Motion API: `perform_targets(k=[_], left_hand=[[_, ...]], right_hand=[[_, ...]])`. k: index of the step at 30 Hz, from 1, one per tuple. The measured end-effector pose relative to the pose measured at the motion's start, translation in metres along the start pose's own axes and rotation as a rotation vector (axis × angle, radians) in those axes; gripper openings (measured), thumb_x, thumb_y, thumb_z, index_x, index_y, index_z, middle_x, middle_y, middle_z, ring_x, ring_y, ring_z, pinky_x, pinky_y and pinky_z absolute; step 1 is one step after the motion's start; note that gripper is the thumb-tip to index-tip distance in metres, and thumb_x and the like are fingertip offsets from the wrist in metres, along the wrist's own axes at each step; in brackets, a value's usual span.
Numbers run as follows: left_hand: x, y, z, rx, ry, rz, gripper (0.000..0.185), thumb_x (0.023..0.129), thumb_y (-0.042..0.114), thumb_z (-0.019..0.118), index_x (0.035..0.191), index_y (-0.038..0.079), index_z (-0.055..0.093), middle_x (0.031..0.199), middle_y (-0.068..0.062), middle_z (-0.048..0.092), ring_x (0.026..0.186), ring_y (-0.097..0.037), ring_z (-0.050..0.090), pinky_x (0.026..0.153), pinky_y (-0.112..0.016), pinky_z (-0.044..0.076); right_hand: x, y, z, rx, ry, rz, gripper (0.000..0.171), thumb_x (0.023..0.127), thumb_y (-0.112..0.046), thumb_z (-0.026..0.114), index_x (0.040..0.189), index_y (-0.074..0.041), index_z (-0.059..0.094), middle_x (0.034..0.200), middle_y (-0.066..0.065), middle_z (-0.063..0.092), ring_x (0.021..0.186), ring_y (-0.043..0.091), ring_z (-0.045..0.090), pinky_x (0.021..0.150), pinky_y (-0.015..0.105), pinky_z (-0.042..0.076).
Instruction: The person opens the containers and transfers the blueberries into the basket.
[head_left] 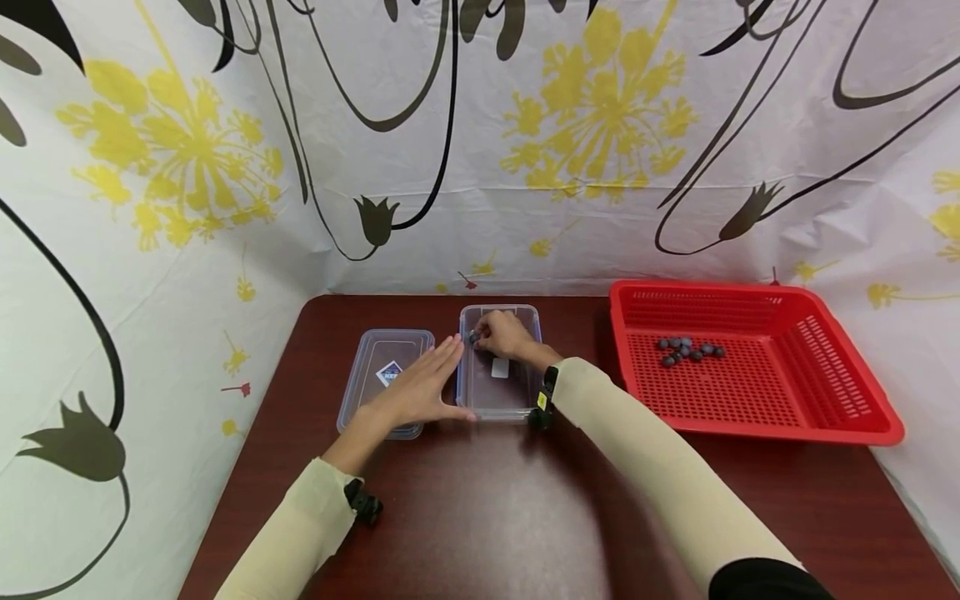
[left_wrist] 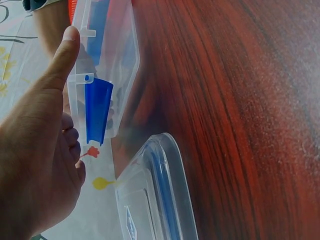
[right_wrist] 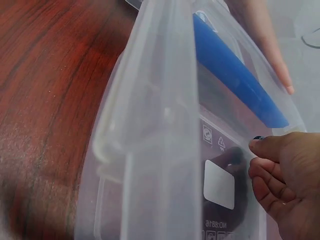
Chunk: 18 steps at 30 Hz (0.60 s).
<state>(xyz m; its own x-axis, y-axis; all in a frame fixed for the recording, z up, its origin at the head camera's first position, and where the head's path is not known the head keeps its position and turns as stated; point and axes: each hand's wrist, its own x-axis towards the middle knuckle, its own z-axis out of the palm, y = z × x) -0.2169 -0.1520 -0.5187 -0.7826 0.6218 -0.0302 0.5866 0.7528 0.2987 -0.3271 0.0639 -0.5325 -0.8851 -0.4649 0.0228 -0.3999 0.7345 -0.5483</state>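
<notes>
A clear tub [head_left: 498,392] stands on the dark red bench [head_left: 480,517], far of centre, with its lid [head_left: 386,379] lying flat just to its left. The right hand [head_left: 504,333] reaches down into the far end of the tub, fingers curled round a small dark berry [head_left: 473,337] (seen only from the head view; the wrist view shows the fingertips [right_wrist: 260,165] bent inside the tub but not the berry itself). So the berry sits in that grip, inside the tub near its far left corner, above the tub floor with its white label [right_wrist: 219,184].

The left hand [head_left: 420,385] lies over the lid with straight, relaxed fingers, holding nothing; its fingertips reach the tub's left wall and the thumb [left_wrist: 62,55] rests against that wall beside the blue clip [left_wrist: 97,110]. The two hands are close together, the left one nearer and to the left of the right.

Well apart to the right stands a red basket [head_left: 787,417], with a small cluster of berries [head_left: 688,350] on its floor toward the far left. A flower-patterned cloth [head_left: 480,150] backs the bench.
</notes>
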Motion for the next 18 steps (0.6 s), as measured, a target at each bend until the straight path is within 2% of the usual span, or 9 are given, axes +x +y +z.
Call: perform_targets(k=[8,14,18], left_hand=[[-0.002,0.000,-0.001,0.001,-0.009,-0.009,0.128,0.085,0.076,0.072,0.168,-0.001,0.012,0.178,-0.016,0.005,0.165,-0.032,0.008,0.132,-0.049,0.013],[-0.001,0.000,-0.001,-0.001,-0.010,-0.009,0.129,0.085,0.076,0.072,0.169,0.000,0.010,0.178,-0.016,0.005,0.165,-0.030,0.006,0.132,-0.050,0.014],[0.001,0.000,0.000,-0.004,-0.006,-0.007,0.130,0.084,0.077,0.072,0.169,0.000,0.011,0.178,-0.016,0.005,0.165,-0.030,0.006,0.132,-0.051,0.015]], right_hand=[[-0.008,-0.006,-0.023,0.005,0.005,-0.105,0.015,0.091,-0.005,0.078,0.105,0.000,0.080,0.095,0.012,0.080,0.089,0.024,0.077,0.083,0.037,0.062],[-0.016,-0.007,-0.053,0.016,-0.004,-0.153,0.017,0.094,-0.008,0.079,0.109,-0.001,0.080,0.099,0.012,0.080,0.091,0.023,0.077,0.085,0.037,0.062],[-0.027,-0.006,-0.077,0.020,0.008,-0.184,0.016,0.092,-0.008,0.081,0.105,0.001,0.079,0.096,0.012,0.080,0.090,0.024,0.077,0.083,0.039,0.063]])
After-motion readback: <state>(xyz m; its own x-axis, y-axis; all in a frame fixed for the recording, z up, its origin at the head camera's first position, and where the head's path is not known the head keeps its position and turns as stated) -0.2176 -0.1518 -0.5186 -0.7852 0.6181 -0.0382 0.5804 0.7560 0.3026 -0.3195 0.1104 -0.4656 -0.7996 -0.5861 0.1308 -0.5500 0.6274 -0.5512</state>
